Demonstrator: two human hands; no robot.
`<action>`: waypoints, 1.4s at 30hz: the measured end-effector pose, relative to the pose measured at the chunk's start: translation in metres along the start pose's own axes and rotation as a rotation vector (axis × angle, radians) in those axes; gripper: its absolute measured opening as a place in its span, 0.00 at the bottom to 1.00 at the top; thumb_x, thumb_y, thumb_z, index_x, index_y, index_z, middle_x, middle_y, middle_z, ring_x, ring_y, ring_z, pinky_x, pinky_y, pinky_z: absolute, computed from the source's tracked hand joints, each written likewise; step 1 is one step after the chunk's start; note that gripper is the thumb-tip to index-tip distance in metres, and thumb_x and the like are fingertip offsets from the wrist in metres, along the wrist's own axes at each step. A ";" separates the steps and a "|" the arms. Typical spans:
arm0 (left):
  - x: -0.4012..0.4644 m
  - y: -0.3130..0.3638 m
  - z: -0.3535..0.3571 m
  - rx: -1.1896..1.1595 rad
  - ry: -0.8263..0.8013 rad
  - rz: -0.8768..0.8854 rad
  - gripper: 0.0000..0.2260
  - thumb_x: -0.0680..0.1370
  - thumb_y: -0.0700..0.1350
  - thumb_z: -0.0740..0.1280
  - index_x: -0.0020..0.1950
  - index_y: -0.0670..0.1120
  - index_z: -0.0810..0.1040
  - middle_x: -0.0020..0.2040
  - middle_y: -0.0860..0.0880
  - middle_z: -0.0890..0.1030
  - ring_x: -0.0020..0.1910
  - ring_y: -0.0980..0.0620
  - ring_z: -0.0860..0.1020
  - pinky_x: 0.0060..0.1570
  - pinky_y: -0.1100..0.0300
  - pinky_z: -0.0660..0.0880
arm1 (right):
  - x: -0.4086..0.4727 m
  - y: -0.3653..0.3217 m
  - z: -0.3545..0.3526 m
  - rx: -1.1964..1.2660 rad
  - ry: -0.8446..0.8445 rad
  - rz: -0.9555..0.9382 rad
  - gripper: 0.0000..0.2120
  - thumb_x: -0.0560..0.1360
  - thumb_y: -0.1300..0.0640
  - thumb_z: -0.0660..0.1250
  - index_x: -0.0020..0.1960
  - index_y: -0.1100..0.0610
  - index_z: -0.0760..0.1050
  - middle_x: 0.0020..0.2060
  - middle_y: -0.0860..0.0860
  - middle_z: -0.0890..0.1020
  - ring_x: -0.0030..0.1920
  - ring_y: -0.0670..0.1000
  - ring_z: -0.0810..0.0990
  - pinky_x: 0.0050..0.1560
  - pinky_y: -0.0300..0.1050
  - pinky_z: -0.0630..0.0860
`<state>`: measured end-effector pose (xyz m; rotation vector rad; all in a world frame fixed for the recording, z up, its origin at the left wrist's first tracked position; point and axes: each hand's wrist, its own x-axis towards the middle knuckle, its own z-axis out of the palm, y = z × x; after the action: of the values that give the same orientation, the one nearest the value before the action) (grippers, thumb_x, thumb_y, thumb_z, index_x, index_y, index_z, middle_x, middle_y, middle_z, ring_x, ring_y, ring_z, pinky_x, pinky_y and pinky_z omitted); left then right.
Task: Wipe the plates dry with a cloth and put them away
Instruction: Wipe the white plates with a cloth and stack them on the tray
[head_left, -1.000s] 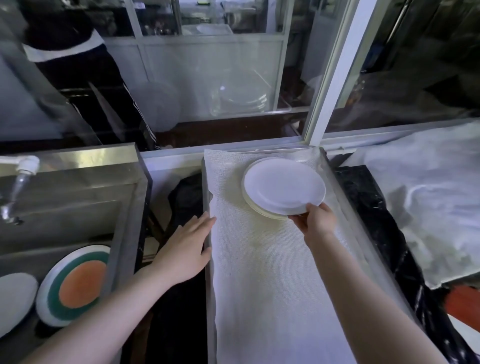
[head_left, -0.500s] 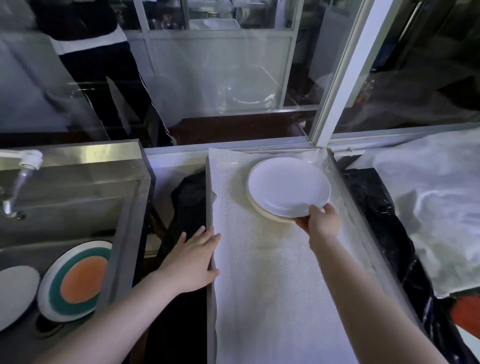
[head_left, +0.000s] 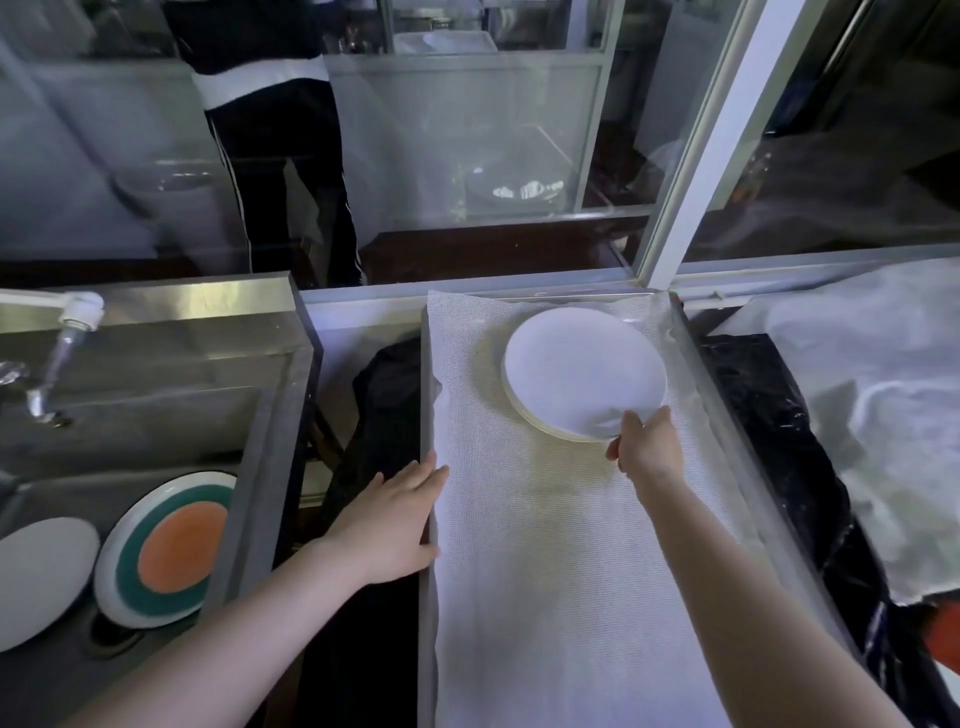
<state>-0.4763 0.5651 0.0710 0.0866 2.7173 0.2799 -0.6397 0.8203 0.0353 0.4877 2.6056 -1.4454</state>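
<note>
A white plate (head_left: 582, 371) tops a small stack of plates at the far end of a metal tray (head_left: 425, 597) lined with a white cloth (head_left: 535, 561). My right hand (head_left: 647, 447) pinches the near rim of that top plate. My left hand (head_left: 389, 517) rests flat, fingers straight, on the tray's left edge. Down in the steel sink (head_left: 156, 415) at the left lean a plate with an orange centre and green ring (head_left: 166, 551) and a plain white plate (head_left: 39, 577).
A tap (head_left: 65, 338) hangs over the sink's back left. Black cloth (head_left: 374, 415) fills the gap between sink and tray. Crumpled white sheeting (head_left: 872, 415) covers the counter at the right. A glass partition (head_left: 467, 130) stands behind, with a person beyond it.
The view has shifted a little. My right hand keeps its hold on the top plate's rim and the plate has settled lower on the stack. My left hand stays on the tray edge.
</note>
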 end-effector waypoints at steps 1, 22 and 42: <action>0.000 0.000 0.000 -0.009 -0.002 0.001 0.40 0.77 0.53 0.66 0.79 0.49 0.42 0.79 0.51 0.38 0.78 0.53 0.44 0.75 0.51 0.46 | 0.002 -0.002 -0.001 -0.008 -0.004 0.007 0.11 0.77 0.55 0.53 0.57 0.59 0.62 0.26 0.53 0.80 0.28 0.54 0.74 0.32 0.46 0.70; -0.056 -0.034 0.019 -0.074 0.080 -0.024 0.32 0.81 0.54 0.59 0.79 0.52 0.46 0.79 0.53 0.44 0.77 0.54 0.43 0.75 0.54 0.47 | -0.148 -0.015 0.009 -0.321 -0.432 -0.427 0.15 0.77 0.51 0.65 0.63 0.50 0.76 0.57 0.47 0.81 0.56 0.47 0.79 0.58 0.39 0.72; -0.430 -0.307 0.116 -0.177 0.296 -0.340 0.26 0.80 0.50 0.61 0.77 0.53 0.59 0.77 0.55 0.61 0.74 0.52 0.63 0.69 0.59 0.63 | -0.490 -0.074 0.252 -0.697 -0.622 -1.037 0.18 0.76 0.51 0.65 0.65 0.50 0.75 0.61 0.49 0.78 0.62 0.52 0.74 0.60 0.46 0.73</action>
<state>-0.0415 0.2429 0.0700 -0.4991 2.9163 0.4589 -0.2162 0.4643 0.0869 -1.2997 2.5547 -0.4837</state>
